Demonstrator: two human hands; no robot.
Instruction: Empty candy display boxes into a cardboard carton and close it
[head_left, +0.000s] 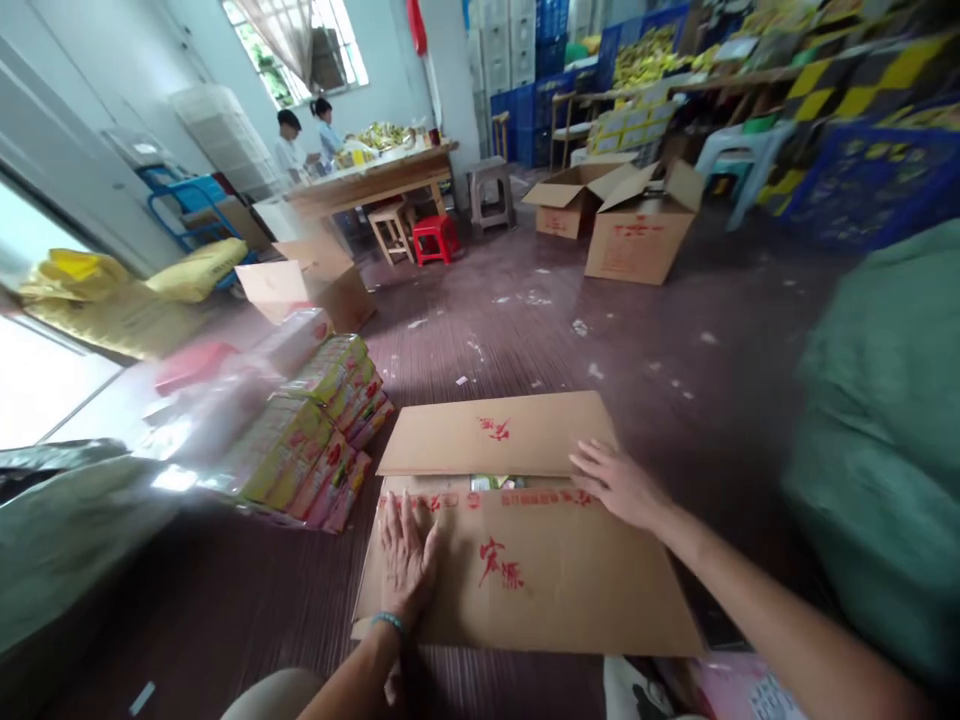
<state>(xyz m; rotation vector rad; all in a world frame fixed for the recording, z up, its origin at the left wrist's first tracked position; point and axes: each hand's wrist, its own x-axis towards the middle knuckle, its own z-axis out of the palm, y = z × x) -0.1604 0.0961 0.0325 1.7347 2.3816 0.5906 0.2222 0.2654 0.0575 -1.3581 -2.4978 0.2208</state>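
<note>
A cardboard box (540,570) with red printing stands on the floor in front of me, its two long top flaps folded inward. Through a narrow gap between them, a bit of the packed contents (496,482) shows, too small to name. My left hand (405,550) lies flat on the near flap at its left side, fingers spread, a beaded bracelet (388,621) on the wrist. Over on the right, my right hand (611,482) rests with fingers outstretched across the far flap's edge, by the gap. Neither hand holds anything.
Shrink-wrapped stacks of small colourful packs (300,450) lie left of the box. Open cartons (637,235) stand ahead, another carton (341,290) at left. Two people (289,145) are at a wooden table (375,180). Green sacking (885,430) bulges close on my right.
</note>
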